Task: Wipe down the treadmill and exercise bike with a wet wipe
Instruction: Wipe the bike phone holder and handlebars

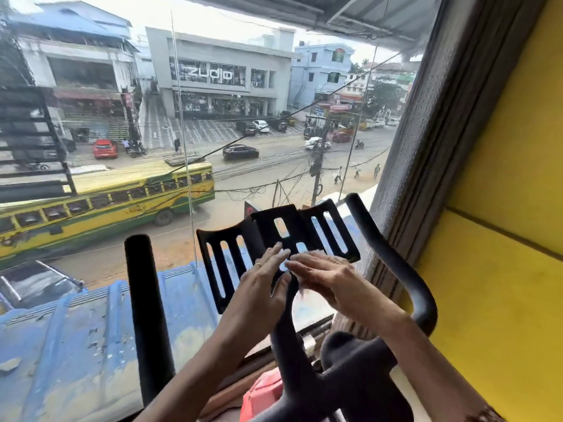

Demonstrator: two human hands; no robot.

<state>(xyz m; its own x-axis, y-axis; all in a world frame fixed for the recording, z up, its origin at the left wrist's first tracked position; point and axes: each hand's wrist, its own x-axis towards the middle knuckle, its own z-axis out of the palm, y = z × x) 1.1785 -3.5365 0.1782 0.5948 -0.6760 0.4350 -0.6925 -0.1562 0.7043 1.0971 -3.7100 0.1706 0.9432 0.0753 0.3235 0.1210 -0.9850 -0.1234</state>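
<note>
Street window (213, 132), bike rack (231, 239) crosswise — slots upright, left hand (263, 287) flat, right hand (323, 280) flattening wipe (316, 254).

Room btwn L bar (143, 300) and slotted tray (262, 226); glass (122, 147) prob. close behind.

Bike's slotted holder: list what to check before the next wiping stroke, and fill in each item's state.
1. Wet wipe under the right hand: ok, white edges show beneath it.
2. Right hand flat on the wipe: ok, fingers look straight.
3. Left hand steadying the slotted holder: ok, fingers lie flat on it.
4. Wipe moist enough: cannot tell.
5. Right handlebar clear of both hands: ok.
6. Holder's outer slots wiped: cannot tell.
</note>
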